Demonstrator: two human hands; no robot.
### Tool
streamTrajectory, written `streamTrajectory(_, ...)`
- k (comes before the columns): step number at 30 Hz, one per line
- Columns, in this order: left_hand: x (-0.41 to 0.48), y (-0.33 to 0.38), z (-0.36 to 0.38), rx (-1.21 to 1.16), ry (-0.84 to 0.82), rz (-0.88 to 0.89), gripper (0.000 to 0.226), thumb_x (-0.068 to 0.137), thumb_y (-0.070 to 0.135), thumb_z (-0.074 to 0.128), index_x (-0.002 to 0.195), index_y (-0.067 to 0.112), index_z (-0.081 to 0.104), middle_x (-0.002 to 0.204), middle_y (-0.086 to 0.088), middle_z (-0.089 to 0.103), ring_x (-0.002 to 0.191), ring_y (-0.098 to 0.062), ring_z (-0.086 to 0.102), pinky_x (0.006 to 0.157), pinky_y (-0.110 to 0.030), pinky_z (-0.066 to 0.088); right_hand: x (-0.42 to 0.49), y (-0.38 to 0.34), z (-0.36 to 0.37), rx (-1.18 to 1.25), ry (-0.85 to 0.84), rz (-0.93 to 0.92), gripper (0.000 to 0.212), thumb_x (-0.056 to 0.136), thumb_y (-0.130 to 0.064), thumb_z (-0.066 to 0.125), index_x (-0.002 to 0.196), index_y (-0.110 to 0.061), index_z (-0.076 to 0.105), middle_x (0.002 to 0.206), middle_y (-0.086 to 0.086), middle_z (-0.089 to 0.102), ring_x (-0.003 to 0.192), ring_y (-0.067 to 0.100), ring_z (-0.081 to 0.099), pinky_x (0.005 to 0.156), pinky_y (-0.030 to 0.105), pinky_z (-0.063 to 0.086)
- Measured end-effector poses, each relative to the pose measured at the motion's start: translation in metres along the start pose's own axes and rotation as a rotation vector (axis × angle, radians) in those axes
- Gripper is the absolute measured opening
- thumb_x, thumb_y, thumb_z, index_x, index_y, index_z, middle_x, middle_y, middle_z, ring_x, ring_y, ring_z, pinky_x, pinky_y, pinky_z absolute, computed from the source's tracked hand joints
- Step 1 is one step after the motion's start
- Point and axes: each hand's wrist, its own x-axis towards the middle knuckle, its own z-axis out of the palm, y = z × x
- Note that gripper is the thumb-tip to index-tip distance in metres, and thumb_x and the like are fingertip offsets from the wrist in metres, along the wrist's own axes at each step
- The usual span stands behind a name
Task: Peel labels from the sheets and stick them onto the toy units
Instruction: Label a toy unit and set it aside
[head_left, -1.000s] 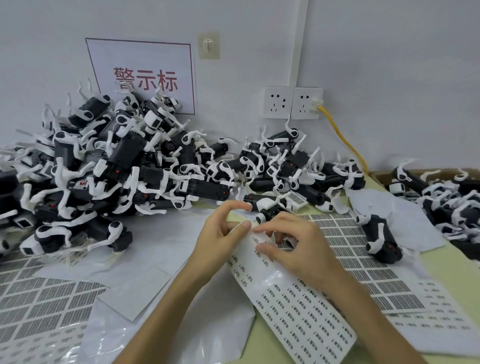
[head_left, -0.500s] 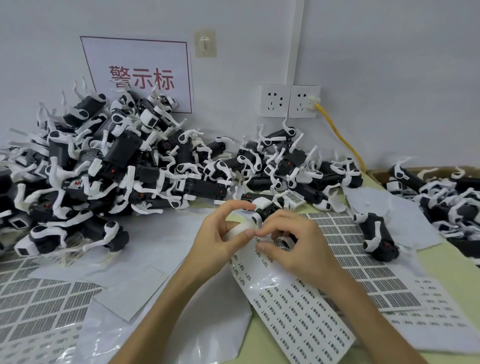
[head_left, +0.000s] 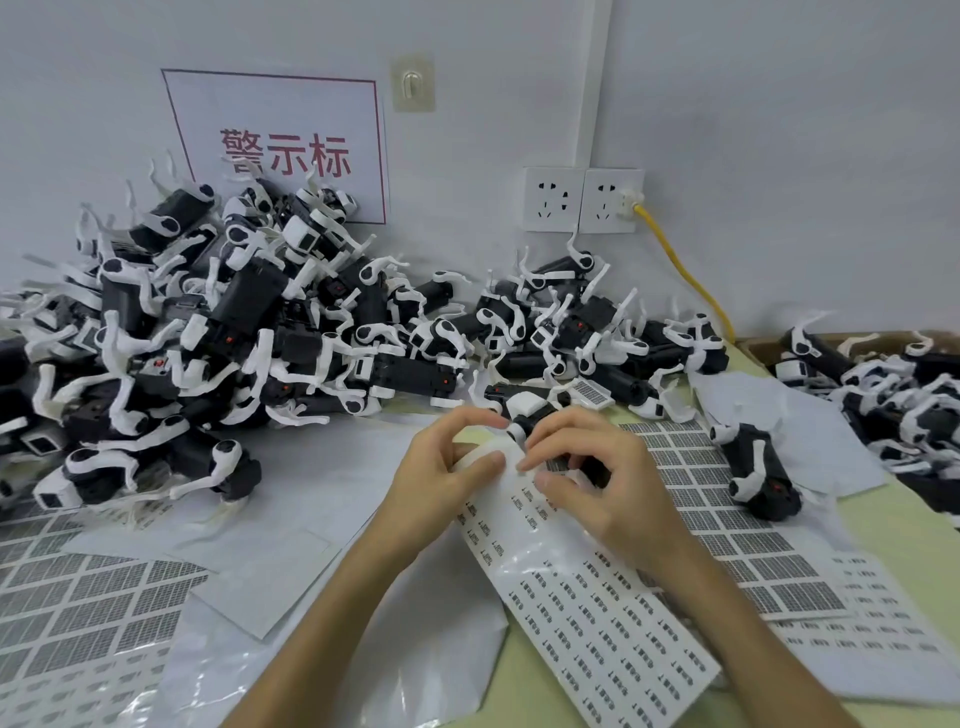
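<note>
My left hand (head_left: 441, 467) pinches the sheet (head_left: 597, 613) by its curled top edge, mid-desk (head_left: 904, 530). My right hand (head_left: 597, 478) has its fingertips closed on that same edge. The label is too small to see. Picking blind, I may tear it or fold it onto itself.

Toy units (head_left: 218, 332) black-white; label sheet (head_left: 597, 613) white, black print; cable (head_left: 685, 270) yellow.
</note>
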Motion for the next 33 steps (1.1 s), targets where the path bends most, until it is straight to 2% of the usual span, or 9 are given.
streamTrajectory(3, 0.0006, -0.0015, 0.0026, 0.179, 0.006, -0.010, 0.028, 0.097, 0.004, 0.066, 0.111, 0.028, 0.068, 0.092, 0.007, 0.076, 0.080, -0.010, 0.070, 0.065, -0.019, 0.049, 0.0013, -0.0019, -0.0039, 0.132, 0.038, 0.054, 0.021, 0.085, -0.002, 0.072, 0.091, -0.020, 0.080, 0.096, -0.003, 0.076, 0.096, 0.021, 0.070, 0.075, 0.034, 0.055)
streamTrajectory(6, -0.0004, -0.0010, 0.0054, 0.405, 0.076, 0.094, 0.028, 0.093, 0.012, 0.072, 0.107, 0.037, 0.070, 0.113, 0.022, 0.071, 0.105, 0.002, 0.063, 0.084, -0.010, 0.041, 0.0022, -0.0024, -0.0055, 0.169, 0.105, 0.108, 0.031, 0.089, 0.003, 0.069, 0.093, -0.026, 0.080, 0.090, -0.007, 0.078, 0.088, 0.017, 0.073, 0.080, 0.038, 0.059)
streamTrajectory(10, -0.0011, 0.0054, 0.0065, 0.214, 0.029, 0.185, 0.011, 0.090, 0.028, 0.072, 0.100, 0.034, 0.077, 0.107, 0.019, 0.075, 0.105, -0.008, 0.068, 0.093, -0.029, 0.049, 0.0023, -0.0002, -0.0042, 0.096, 0.103, 0.117, 0.031, 0.091, 0.007, 0.068, 0.096, -0.021, 0.081, 0.090, -0.010, 0.078, 0.089, 0.016, 0.074, 0.080, 0.039, 0.060)
streamTrajectory(15, -0.0021, 0.0063, 0.0086, 0.126, -0.005, 0.171, 0.008, 0.093, 0.015, 0.077, 0.093, 0.023, 0.080, 0.096, 0.004, 0.077, 0.095, -0.016, 0.070, 0.091, -0.043, 0.053, 0.0025, -0.0015, -0.0027, 0.051, 0.076, 0.104, 0.029, 0.091, 0.005, 0.070, 0.097, -0.020, 0.082, 0.088, -0.012, 0.077, 0.087, 0.015, 0.073, 0.077, 0.029, 0.058)
streamTrajectory(17, -0.0017, 0.0059, 0.0082, 0.092, 0.004, 0.171, 0.008, 0.092, 0.013, 0.077, 0.090, 0.019, 0.080, 0.093, 0.000, 0.077, 0.091, -0.021, 0.070, 0.088, -0.042, 0.053, 0.0024, -0.0026, -0.0017, 0.037, 0.075, 0.087, 0.030, 0.091, 0.004, 0.070, 0.101, -0.021, 0.082, 0.087, -0.012, 0.076, 0.084, 0.014, 0.072, 0.073, 0.023, 0.055)
streamTrajectory(20, -0.0009, 0.0065, 0.0083, 0.068, 0.015, 0.172, 0.008, 0.091, 0.010, 0.077, 0.087, 0.017, 0.080, 0.092, -0.003, 0.077, 0.090, -0.026, 0.069, 0.082, -0.032, 0.053, 0.0027, -0.0032, 0.0001, 0.037, 0.093, 0.094, 0.032, 0.090, 0.000, 0.073, 0.105, -0.028, 0.080, 0.088, -0.010, 0.076, 0.082, 0.016, 0.071, 0.072, 0.030, 0.058)
streamTrajectory(24, -0.0010, 0.0065, 0.0079, 0.083, 0.026, 0.172, 0.007, 0.091, 0.010, 0.077, 0.090, 0.016, 0.081, 0.094, -0.001, 0.078, 0.091, -0.022, 0.071, 0.081, -0.028, 0.053, 0.0021, 0.0008, 0.0011, -0.007, 0.105, 0.077, 0.016, 0.086, -0.004, 0.079, 0.095, -0.017, 0.080, 0.085, -0.008, 0.075, 0.079, 0.019, 0.071, 0.070, 0.038, 0.058)
streamTrajectory(28, -0.0017, 0.0063, 0.0075, 0.122, 0.010, 0.175, 0.010, 0.093, 0.012, 0.076, 0.092, 0.020, 0.082, 0.095, 0.003, 0.078, 0.093, -0.018, 0.070, 0.083, -0.029, 0.052, 0.0019, 0.0012, 0.0032, -0.090, 0.118, 0.011, 0.014, 0.084, -0.005, 0.081, 0.089, -0.018, 0.078, 0.081, -0.012, 0.071, 0.073, 0.018, 0.068, 0.064, 0.040, 0.056)
streamTrajectory(33, -0.0016, 0.0049, 0.0074, 0.154, 0.013, 0.176, 0.013, 0.094, 0.015, 0.075, 0.095, 0.025, 0.083, 0.097, 0.005, 0.078, 0.095, -0.018, 0.070, 0.086, -0.032, 0.050, 0.0017, 0.0042, 0.0033, -0.165, 0.147, -0.061, 0.015, 0.084, -0.004, 0.081, 0.083, -0.017, 0.074, 0.079, -0.015, 0.066, 0.068, 0.014, 0.064, 0.058, 0.029, 0.052)
